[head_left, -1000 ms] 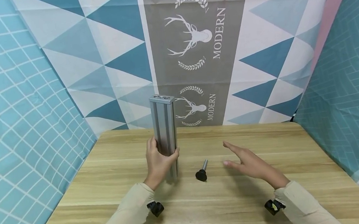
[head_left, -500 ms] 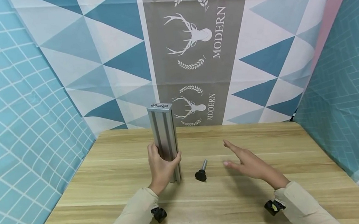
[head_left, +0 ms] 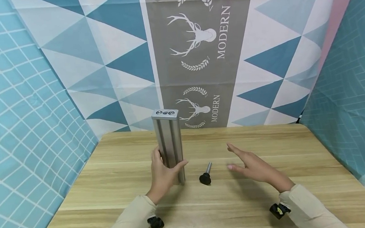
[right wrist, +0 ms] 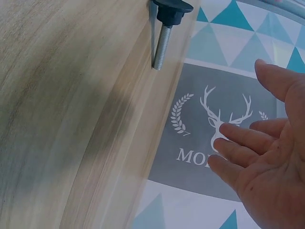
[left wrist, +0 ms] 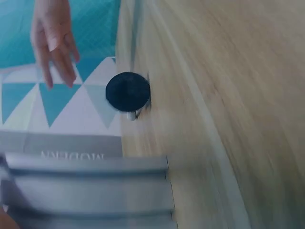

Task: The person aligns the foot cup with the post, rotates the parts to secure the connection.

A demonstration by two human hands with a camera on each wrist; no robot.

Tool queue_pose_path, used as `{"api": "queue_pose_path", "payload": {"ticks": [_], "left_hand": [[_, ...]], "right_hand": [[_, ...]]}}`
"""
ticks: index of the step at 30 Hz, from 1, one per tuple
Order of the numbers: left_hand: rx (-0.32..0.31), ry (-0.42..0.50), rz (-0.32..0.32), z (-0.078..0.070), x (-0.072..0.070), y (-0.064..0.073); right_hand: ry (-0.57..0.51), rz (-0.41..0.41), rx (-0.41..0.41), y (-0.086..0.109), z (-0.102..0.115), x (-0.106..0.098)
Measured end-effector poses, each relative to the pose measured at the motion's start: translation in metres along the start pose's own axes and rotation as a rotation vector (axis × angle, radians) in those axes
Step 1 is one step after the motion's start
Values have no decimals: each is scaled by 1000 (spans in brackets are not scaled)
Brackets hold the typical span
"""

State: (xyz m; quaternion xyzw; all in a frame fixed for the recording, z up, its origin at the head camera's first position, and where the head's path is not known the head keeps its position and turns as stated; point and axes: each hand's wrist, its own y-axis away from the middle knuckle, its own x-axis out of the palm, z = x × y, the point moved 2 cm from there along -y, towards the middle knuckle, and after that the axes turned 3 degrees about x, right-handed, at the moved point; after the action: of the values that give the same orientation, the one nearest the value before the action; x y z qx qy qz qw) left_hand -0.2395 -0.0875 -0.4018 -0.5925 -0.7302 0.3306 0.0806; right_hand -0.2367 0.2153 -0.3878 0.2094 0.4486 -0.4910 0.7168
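My left hand grips a silver aluminium profile low down, with the thumb at its right side and fingers at its left. The profile stands roughly upright, its capped end with several round holes on top. In the left wrist view the profile crosses the lower left; whether its bottom end touches the table I cannot tell. To its right lies a levelling foot with a black round base and a threaded metal stem. Farther right, my right hand hovers above the table, fingers extended and holding nothing.
The wooden table runs back to a patterned cloth with triangles and deer heads. Blue tiled-look cloths hang on the left and right. A small black wrist device sits at each sleeve.
My left hand has brought the profile lower, and its top end sits lower in view. The levelling foot and my right hand have stayed in place.
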Motion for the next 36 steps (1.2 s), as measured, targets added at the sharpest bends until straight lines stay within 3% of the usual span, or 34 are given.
{"api": "queue_pose_path", "payload": {"ticks": [5,10,12,23,36], "left_hand": [[-135,186,168,9,-24,-10],[-137,307,351,16,-42,-21],[-132,328,391,17,-45,-24],[-172,278,440,14,-39,-25],[-145,161,480,6,-40,-29]], "right_hand": [[16,1,3,0,0,-2],[31,-9,0,0,-1,-4],[32,-8,-5,0,-1,-4],[21,-1,-1,1,0,-1],[-7,41,-33,-3,7,7]]}}
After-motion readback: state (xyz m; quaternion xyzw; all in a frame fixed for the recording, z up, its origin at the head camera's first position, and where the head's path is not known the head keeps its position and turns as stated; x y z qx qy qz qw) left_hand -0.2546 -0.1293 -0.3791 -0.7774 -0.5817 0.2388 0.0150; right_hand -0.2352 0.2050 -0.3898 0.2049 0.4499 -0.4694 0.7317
